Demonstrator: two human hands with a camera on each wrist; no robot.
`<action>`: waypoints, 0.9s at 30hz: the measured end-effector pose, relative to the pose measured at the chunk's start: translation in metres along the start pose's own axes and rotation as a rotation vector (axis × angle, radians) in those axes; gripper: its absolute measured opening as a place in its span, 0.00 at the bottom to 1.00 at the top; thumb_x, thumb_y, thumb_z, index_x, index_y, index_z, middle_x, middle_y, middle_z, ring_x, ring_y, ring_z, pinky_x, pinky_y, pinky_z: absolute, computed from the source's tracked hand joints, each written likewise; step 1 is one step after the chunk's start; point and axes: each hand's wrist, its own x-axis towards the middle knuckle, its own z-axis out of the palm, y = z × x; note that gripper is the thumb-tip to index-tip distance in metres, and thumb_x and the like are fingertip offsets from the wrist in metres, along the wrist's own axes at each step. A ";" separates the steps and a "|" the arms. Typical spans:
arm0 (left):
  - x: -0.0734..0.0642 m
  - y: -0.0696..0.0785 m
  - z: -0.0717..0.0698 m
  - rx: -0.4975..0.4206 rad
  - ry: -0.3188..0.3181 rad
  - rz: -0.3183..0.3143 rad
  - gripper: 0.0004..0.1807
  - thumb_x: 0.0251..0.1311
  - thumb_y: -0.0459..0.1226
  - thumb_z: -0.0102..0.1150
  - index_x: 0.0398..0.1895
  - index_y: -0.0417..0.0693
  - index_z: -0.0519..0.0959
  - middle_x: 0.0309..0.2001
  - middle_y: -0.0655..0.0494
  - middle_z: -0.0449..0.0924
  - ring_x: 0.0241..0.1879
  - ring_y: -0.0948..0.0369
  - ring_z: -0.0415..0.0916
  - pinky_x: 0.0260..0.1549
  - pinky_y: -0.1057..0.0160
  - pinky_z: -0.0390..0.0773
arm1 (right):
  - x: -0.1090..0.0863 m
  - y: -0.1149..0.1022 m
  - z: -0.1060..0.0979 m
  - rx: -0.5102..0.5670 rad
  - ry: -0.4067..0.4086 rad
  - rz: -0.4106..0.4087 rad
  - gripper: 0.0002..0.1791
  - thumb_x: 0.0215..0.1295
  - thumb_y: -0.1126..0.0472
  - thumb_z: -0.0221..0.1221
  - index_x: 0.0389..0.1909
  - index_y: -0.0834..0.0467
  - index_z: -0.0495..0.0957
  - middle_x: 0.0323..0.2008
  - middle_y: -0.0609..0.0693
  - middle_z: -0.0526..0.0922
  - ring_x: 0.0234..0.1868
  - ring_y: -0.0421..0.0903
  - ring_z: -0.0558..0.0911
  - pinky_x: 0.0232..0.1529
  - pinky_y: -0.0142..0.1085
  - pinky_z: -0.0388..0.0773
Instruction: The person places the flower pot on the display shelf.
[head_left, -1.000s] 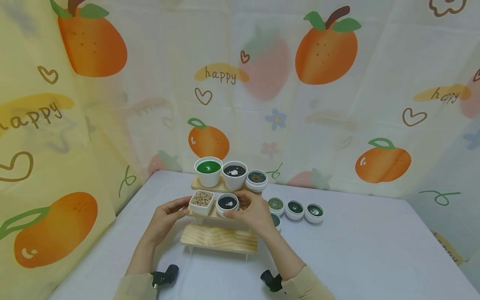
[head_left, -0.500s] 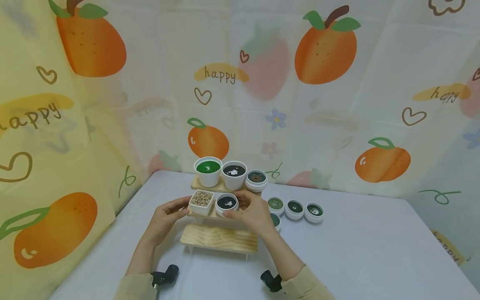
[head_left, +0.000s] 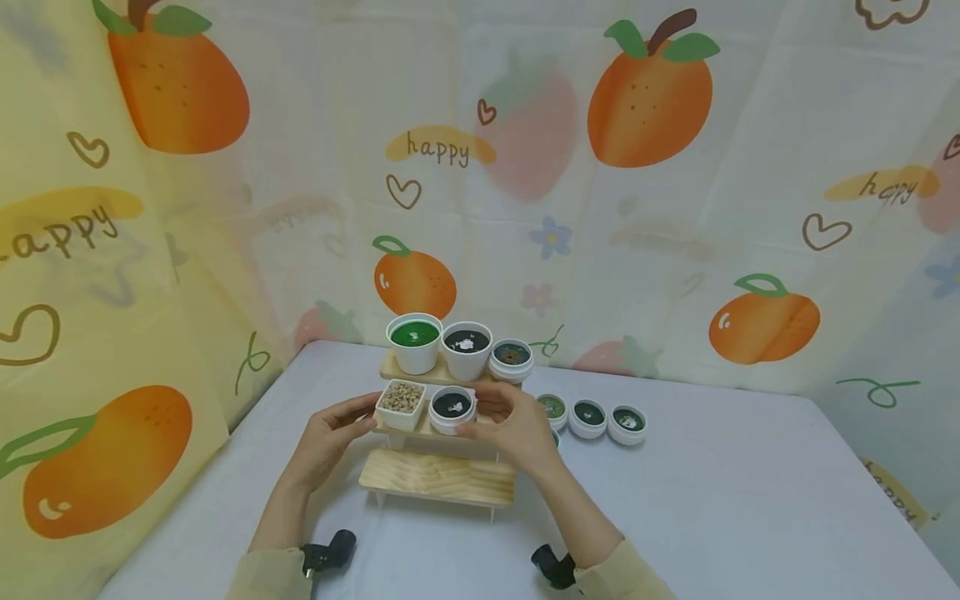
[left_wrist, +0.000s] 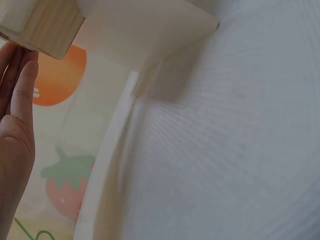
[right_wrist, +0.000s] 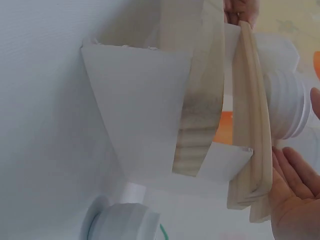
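Note:
A white square bowl [head_left: 401,404] of pale tan bits stands on the middle step of a three-step wooden stand [head_left: 438,477]. To its right sits a round white jar [head_left: 452,410] with dark contents. My left hand [head_left: 326,437] is at the bowl's left side, fingers fairly straight; in the left wrist view its fingertips reach the wooden step's end [left_wrist: 52,27]. My right hand [head_left: 521,429] is spread beside the jar. In the right wrist view, a small gap shows between its thumb [right_wrist: 315,101] and the jar [right_wrist: 290,104], while its other fingers lie beside the step.
Atop the stand are a cup of green [head_left: 415,343], a cup of dark contents [head_left: 467,350] and a low jar [head_left: 512,359]. Several small jars, including a dark green one [head_left: 588,418], stand on the white table right of it. A printed cloth [head_left: 637,225] hangs behind.
My right hand has shifted slightly right, its thumb coming away from the round jar and its palm covering more of a small jar behind. My left hand stays put.

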 end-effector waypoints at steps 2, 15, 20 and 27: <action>0.000 0.000 0.000 0.000 0.001 -0.001 0.23 0.64 0.32 0.61 0.62 0.36 0.74 0.52 0.79 0.81 0.55 0.77 0.76 0.54 0.77 0.77 | -0.001 0.002 -0.002 0.001 0.006 -0.005 0.30 0.44 0.58 0.77 0.52 0.57 0.81 0.50 0.55 0.86 0.52 0.51 0.86 0.57 0.42 0.83; 0.000 0.000 0.000 -0.011 -0.013 0.016 0.24 0.64 0.31 0.60 0.63 0.35 0.74 0.53 0.78 0.81 0.56 0.77 0.75 0.55 0.77 0.76 | -0.009 0.014 -0.019 0.043 0.044 -0.012 0.30 0.44 0.64 0.77 0.53 0.58 0.81 0.52 0.56 0.85 0.55 0.52 0.85 0.61 0.38 0.80; -0.001 0.000 0.000 -0.006 -0.009 0.014 0.24 0.64 0.31 0.60 0.63 0.35 0.74 0.53 0.78 0.81 0.56 0.77 0.75 0.55 0.77 0.76 | -0.012 0.019 -0.029 0.005 0.067 0.000 0.32 0.44 0.62 0.77 0.54 0.58 0.81 0.52 0.56 0.85 0.55 0.50 0.85 0.63 0.41 0.79; -0.001 0.000 0.000 0.000 -0.001 0.004 0.24 0.64 0.32 0.61 0.63 0.36 0.74 0.52 0.79 0.81 0.56 0.77 0.75 0.55 0.78 0.76 | -0.014 0.025 -0.040 -0.038 0.088 0.015 0.32 0.46 0.60 0.77 0.55 0.55 0.80 0.54 0.53 0.85 0.57 0.49 0.84 0.64 0.41 0.78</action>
